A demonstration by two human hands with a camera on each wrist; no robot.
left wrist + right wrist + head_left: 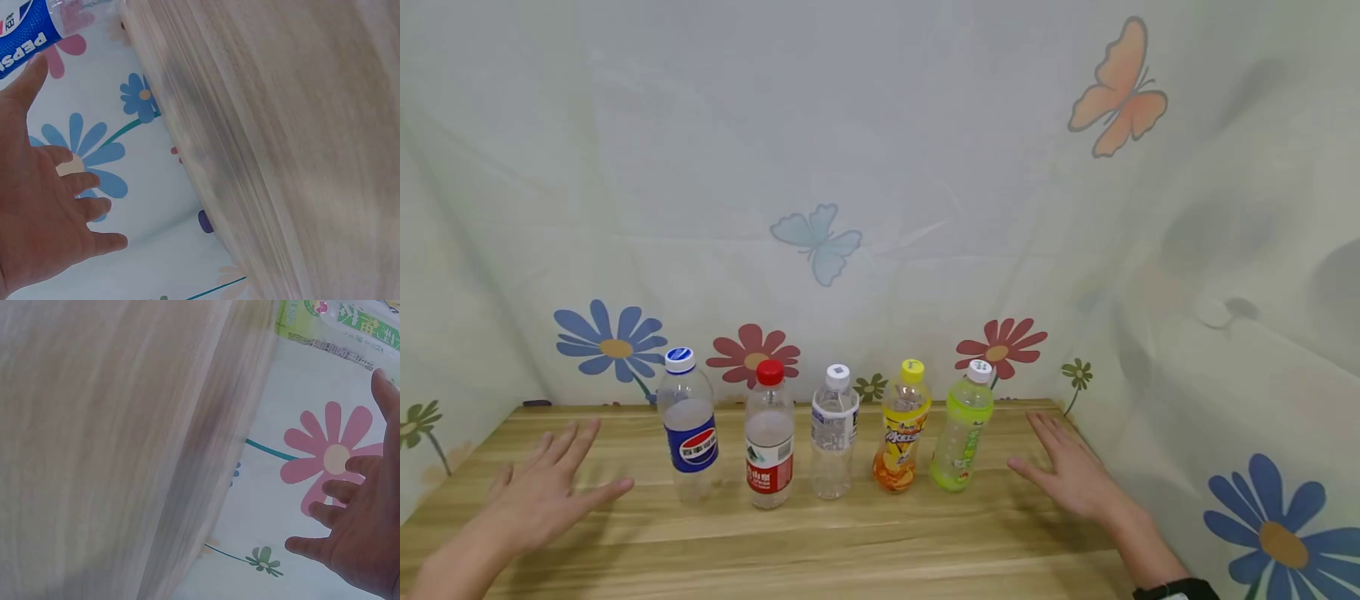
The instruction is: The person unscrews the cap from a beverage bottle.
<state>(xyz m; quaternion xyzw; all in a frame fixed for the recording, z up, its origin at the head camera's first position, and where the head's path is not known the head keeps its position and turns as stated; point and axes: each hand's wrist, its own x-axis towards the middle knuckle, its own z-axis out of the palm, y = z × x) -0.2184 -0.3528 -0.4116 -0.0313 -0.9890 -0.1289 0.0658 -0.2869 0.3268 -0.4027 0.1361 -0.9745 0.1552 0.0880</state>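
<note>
Several plastic bottles stand upright in a row on the wooden table. From the left they are a Pepsi bottle [692, 442] with a blue label and white cap, a red-capped bottle [770, 442], a clear white-capped bottle [833, 437], a yellow-capped bottle [902, 429] with an orange base, and a green bottle [962, 433]. My left hand [542, 500], fingers spread, is left of the Pepsi bottle and apart from it. To the right of the green bottle, my right hand [1071, 475] is likewise spread and holds nothing.
The wooden table [850, 558] runs back to a pale curtain [880, 150] printed with flowers and butterflies. More curtain [1247, 317] hangs close along the right side, beside my right forearm. A dark band [1176, 590] circles the right wrist.
</note>
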